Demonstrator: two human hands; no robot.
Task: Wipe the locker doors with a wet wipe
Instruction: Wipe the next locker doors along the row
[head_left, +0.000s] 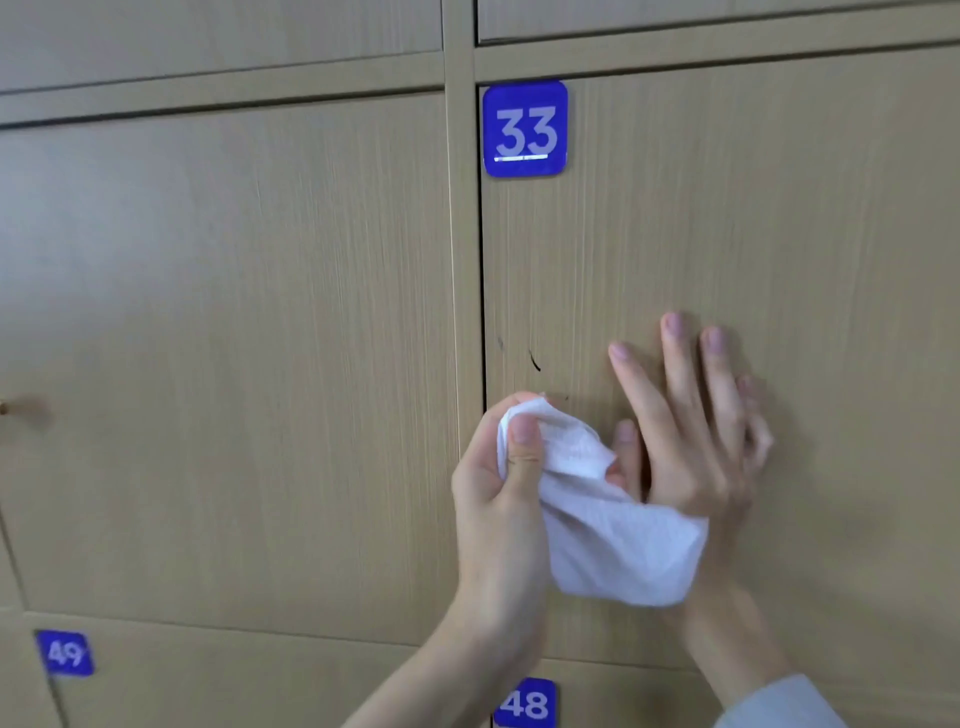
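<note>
Wet wipe (597, 525) pinched in left hand (498, 493), touching right hand (696, 441)

The wet wipe (597, 519) lies between both hands before door 33 (727, 234), above plate 48 (524, 704).

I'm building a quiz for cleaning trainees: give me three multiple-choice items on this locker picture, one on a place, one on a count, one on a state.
1. Where is the 33 plate on its locker door?
A. upper left corner
B. centre
C. lower right corner

2. How many blue number plates show?
A. one
B. three
C. five

3. How is the wet wipe held?
A. spread flat under the right hand
B. bunched in the left hand
C. lying loose, unheld

Answers:
1 A: it sits by the door's top left edge.
2 B: 33, 49 and 48.
3 B: the left hand grips it with thumb and fingers, while the right hand has straight fingers.
</note>
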